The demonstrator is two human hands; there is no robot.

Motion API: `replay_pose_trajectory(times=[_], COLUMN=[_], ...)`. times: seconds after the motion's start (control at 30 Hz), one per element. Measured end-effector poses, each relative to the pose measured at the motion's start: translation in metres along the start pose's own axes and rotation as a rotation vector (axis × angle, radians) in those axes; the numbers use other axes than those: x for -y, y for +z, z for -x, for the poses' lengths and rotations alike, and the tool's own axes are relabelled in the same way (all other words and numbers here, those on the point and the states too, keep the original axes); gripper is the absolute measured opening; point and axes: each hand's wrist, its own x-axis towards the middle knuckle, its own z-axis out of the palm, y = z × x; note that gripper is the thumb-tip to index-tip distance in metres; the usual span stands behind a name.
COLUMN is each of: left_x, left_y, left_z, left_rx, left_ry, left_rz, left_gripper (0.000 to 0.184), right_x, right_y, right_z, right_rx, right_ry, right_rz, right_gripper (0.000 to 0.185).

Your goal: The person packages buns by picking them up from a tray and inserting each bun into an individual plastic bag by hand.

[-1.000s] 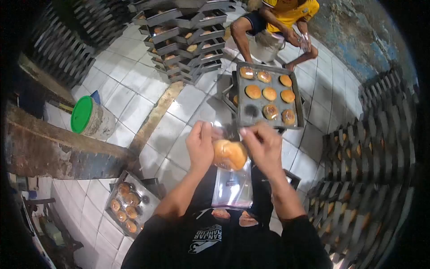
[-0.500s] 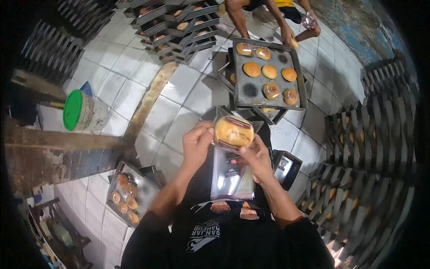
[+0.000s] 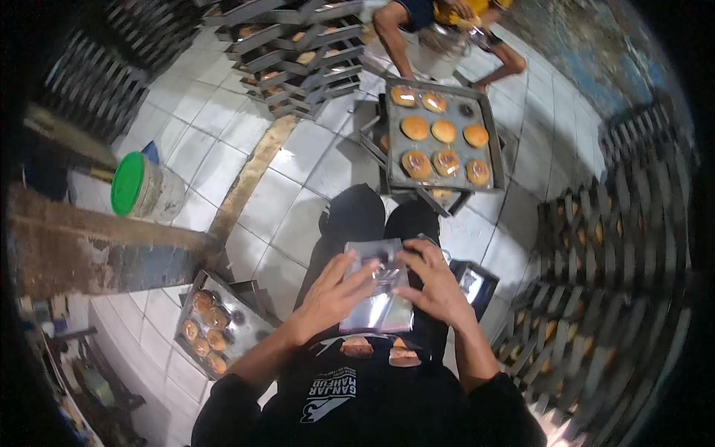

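Note:
A stack of clear plastic bags (image 3: 380, 316) with dark print lies on my lap. My left hand (image 3: 331, 302) rests over its left side with the fingers stretched out and apart. On the right edge and top of the stack, my right hand (image 3: 436, 287) has its fingers spread, with the thumb lower on the plastic. Neither hand grips a bun. Ahead of my knees a metal tray (image 3: 493, 141) carries several round golden buns. A wrapped bun (image 3: 417, 165) sits in its near left corner, beside another wrapped bun (image 3: 446, 162).
A co-worker (image 3: 465, 15) crouches beyond the tray with both hands raised. A second tray (image 3: 249, 320) of buns lies at my left. Stacked tray racks (image 3: 603, 231) stand on the right and at the back (image 3: 298, 52). A green-lidded bucket (image 3: 145, 186) is near the wooden beam (image 3: 104, 231).
The wrapped bun that both hands held now lies in the tray's near left spot. My hands have come down onto the bags. The co-worker's hand has drawn back from the tray.

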Motion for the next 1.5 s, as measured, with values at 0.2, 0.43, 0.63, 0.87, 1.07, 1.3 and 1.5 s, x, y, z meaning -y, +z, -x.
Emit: replay_pose_trajectory(times=[0.2, 0.43, 0.63, 0.87, 1.07, 1.3, 1.5], left_x=[-0.016, 0.055, 0.07, 0.074, 0.082, 0.125, 0.081], left_y=[-0.04, -0.014, 0.024, 0.017, 0.012, 0.022, 0.022], left_z=[-0.054, -0.099, -0.104, -0.101, -0.115, -0.124, -0.156], left_rx=[0.286, -0.369, -0.541, -0.491, -0.605, -0.836, -0.55], left_ry=[-0.677, -0.908, -1.151, -1.052, -1.161, -1.152, -1.144], left_rz=[1.035, 1.428, 1.594, 1.464, 1.543, 1.788, 1.956], left_gripper=[0.027, 0.028, 0.044, 0.032, 0.035, 0.027, 0.036], right_x=[-0.003, -0.354, -0.37, -0.362, -0.273, -0.051, -0.032], right_y=[-0.068, -0.025, -0.02, 0.035, 0.0, -0.04, 0.013], right_z=[0.017, -0.03, -0.311, -0.358, -0.289, -0.143, -0.074], right_rx=[0.099, 0.487, 0.043, 0.031, -0.064, -0.278, -0.546], right_ry=[-0.061, 0.593, 0.276, 0.431, 0.488, 0.302, -0.326], right_rz=[-0.424, 0.576, 0.155, 0.489, -0.032, -1.253, 0.062], right_gripper=[0.016, 0.043, 0.054, 0.068, 0.064, 0.064, 0.048])
